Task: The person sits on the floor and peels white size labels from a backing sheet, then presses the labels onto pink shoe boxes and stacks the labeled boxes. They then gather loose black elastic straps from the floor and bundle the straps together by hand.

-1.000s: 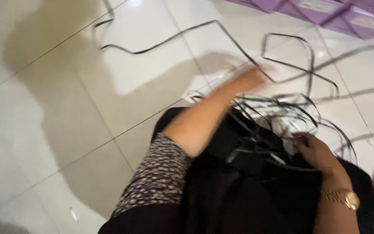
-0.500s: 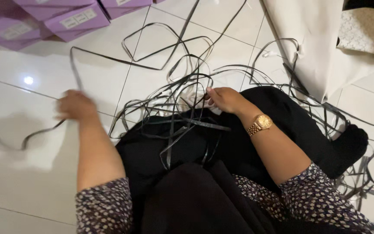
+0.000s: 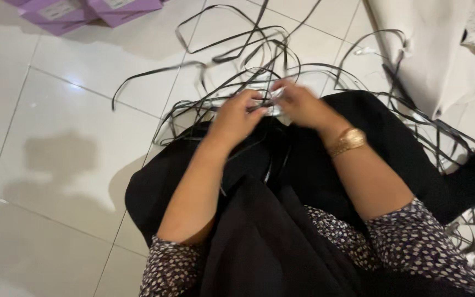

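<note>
I sit on a white tiled floor in black clothing point(image 3: 303, 181). My left hand point(image 3: 236, 116) and my right hand point(image 3: 300, 104) meet in front of my knees, both pinching a small pale, blurred piece point(image 3: 270, 104) among a tangle of thin black straps point(image 3: 237, 60). The straps loop out across the floor ahead and to the right. A gold watch point(image 3: 347, 141) sits on my right wrist. Patterned sleeves cover both upper arms.
Purple boxes point(image 3: 83, 8) lie at the top left on the floor. A cream cloth point(image 3: 435, 49) is draped at the top right. More black straps trail along the right edge near my foot point(image 3: 471, 179).
My left hand has come in from the far left to join my right hand at the strap tangle. The view has shifted slightly.
</note>
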Demonstrator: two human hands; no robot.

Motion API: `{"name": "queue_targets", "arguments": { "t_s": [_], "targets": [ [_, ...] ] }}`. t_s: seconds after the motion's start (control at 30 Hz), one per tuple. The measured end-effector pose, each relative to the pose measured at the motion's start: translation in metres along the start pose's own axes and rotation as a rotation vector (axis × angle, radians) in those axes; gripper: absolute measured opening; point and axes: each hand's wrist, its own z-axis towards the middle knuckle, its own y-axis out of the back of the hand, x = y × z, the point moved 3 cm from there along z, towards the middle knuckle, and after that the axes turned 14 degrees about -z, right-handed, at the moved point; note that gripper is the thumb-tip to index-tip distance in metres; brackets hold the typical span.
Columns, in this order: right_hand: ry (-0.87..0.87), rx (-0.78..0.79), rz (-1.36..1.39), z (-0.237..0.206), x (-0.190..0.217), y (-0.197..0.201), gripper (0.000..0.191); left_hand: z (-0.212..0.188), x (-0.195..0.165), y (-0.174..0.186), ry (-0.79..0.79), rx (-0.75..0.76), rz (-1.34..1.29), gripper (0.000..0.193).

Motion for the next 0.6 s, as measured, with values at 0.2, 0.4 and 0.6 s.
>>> {"name": "queue_targets", "arguments": {
  "t_s": [0.2,0.4,0.6],
  "targets": [
    [0.035,-0.837,1.529,0.0,-0.104,0.094,0.015,-0.043,0.035,0.129,0.228,-0.329,-0.04,0.019],
    [-0.131,-0.805,0.371,-0.033,-0.046,0.073,0.093,-0.047,0.043,0.139,0.259,-0.35,-0.074,0.017],
    [0.586,-0.502,-0.415,-0.039,0.089,0.013,0.077,-0.029,0.024,0.046,0.218,0.147,-0.481,0.017]
  ]
}}
